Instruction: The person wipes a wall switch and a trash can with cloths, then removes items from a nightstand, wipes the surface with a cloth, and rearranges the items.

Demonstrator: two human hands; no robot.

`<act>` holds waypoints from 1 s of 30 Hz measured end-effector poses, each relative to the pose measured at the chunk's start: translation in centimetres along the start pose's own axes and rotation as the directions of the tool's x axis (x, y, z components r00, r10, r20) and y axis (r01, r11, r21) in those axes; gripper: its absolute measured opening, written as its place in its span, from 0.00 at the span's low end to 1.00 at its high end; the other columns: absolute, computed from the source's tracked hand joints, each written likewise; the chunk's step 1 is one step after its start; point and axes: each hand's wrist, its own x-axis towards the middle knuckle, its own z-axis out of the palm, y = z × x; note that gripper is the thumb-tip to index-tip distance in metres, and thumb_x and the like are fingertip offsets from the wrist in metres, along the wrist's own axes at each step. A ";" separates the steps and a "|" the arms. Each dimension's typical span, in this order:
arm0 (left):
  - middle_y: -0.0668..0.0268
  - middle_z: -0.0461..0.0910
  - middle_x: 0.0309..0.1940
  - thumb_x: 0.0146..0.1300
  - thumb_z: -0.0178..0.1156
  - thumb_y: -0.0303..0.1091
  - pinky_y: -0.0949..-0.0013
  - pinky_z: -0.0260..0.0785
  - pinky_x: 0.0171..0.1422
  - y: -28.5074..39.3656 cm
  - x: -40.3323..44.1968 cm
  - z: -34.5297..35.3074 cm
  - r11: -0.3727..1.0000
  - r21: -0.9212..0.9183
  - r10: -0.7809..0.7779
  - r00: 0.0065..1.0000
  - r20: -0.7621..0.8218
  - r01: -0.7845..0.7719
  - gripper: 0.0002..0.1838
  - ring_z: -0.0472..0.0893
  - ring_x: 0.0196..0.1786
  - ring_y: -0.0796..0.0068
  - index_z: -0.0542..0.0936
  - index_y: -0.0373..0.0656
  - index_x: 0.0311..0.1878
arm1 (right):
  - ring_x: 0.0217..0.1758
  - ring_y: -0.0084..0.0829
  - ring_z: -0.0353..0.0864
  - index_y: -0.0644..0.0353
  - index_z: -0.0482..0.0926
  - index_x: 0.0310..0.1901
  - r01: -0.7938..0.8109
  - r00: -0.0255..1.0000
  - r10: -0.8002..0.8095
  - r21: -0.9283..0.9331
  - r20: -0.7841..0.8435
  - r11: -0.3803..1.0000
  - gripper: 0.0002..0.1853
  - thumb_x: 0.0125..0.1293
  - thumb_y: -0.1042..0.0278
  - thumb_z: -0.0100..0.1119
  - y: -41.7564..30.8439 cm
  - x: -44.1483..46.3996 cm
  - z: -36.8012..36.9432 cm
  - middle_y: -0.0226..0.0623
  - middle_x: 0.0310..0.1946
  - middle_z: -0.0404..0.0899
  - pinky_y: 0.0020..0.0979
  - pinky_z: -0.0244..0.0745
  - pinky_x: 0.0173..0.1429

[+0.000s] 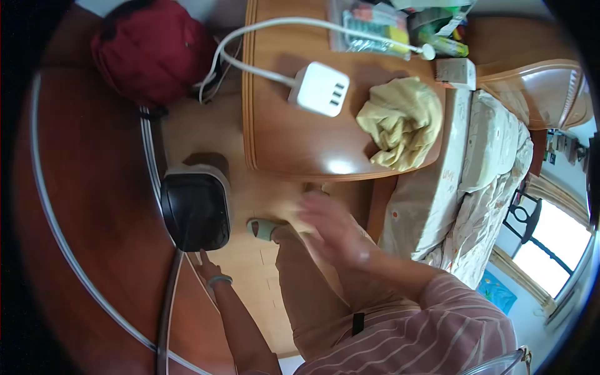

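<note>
My left hand (209, 269), with a band at its wrist, is beside the near edge of a bin (195, 212) with a black top. Its fingers are stretched out at the rim, and contact is unclear. Blurred by motion, my right hand (331, 228) is over my legs, below the edge of a wooden table (281, 140); nothing can be made out in it. On the table lie a white charging cube (323, 89) with several USB ports and a white cable (269, 22), and a crumpled yellow cloth (403, 122).
Clear packets (369, 28) and a small white box (456, 73) are on the table's far side. A red bag (153, 53) stands at upper left, next to dark red wooden furniture (87, 169). The bed (422, 200) is at right. A green slipper (262, 229) shows on the floor.
</note>
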 end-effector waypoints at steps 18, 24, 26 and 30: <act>0.56 0.48 0.71 0.47 0.63 0.28 0.52 0.50 0.70 24.6 -33.8 20.1 -0.777 0.143 0.435 -0.359 0.826 -0.612 0.44 0.50 0.72 0.55 0.54 0.41 0.69 | 0.51 0.38 0.70 0.52 0.77 0.41 -0.137 0.986 0.006 -0.801 -0.164 0.583 0.12 0.52 0.67 0.58 15.3 16.7 -22.3 0.37 0.42 0.75 0.42 0.61 0.61; 0.57 0.47 0.71 0.52 0.55 0.24 0.49 0.46 0.71 25.8 -34.8 22.5 -0.865 -0.045 0.193 -0.413 0.890 -0.500 0.40 0.51 0.72 0.57 0.51 0.41 0.70 | 0.50 0.37 0.70 0.53 0.76 0.35 -0.077 0.986 -0.078 -0.811 -0.150 0.580 0.08 0.53 0.64 0.58 15.9 16.0 -22.4 0.34 0.39 0.75 0.45 0.58 0.64; 0.56 0.48 0.71 0.52 0.55 0.24 0.50 0.46 0.71 25.9 -34.9 23.2 -0.825 -0.087 0.210 -0.446 0.870 -0.559 0.41 0.50 0.72 0.57 0.51 0.40 0.70 | 0.50 0.36 0.71 0.55 0.77 0.34 -0.018 0.980 -0.136 -0.751 -0.143 0.660 0.07 0.53 0.68 0.53 13.9 15.4 -22.5 0.34 0.36 0.76 0.50 0.54 0.66; 0.52 0.59 0.64 0.50 0.56 0.22 0.52 0.49 0.70 26.4 -34.9 23.3 -0.797 -0.083 0.250 -0.452 0.856 -0.599 0.43 0.59 0.68 0.55 0.50 0.40 0.70 | 0.52 0.36 0.72 0.56 0.77 0.33 0.111 0.972 -0.206 -0.549 -0.115 0.829 0.06 0.53 0.71 0.51 10.0 14.0 -20.7 0.34 0.33 0.77 0.55 0.50 0.68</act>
